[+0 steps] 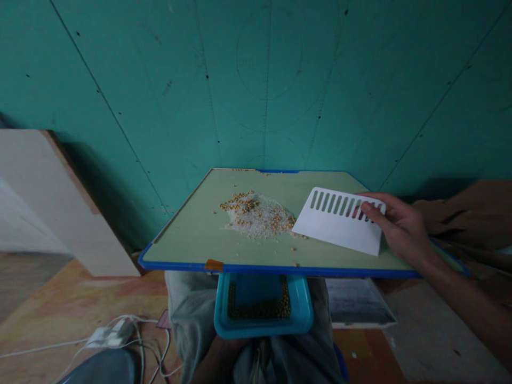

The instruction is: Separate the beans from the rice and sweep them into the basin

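My right hand (404, 226) is closed around the right end of a white plastic scraper (336, 226) with a row of slots, thumb on top. The scraper is tilted over the board, its left tip beside a pile of white rice-like grains (256, 224) mixed with tan soybean-like beans (240, 202). A turquoise plastic tub (264, 329) sits at the board's front edge above my lap, with small round beans inside. My left hand (234, 344) is under the tub, mostly hidden; its fingers do not show.
The pale green board (192, 242) has a blue rim and orange tape (214, 265) in front. Behind it rises a green wall (172, 80). A wooden panel (68, 202) leans at left, with a power strip and cables (114, 335) below. Brown cardboard (476, 213) stands at right.
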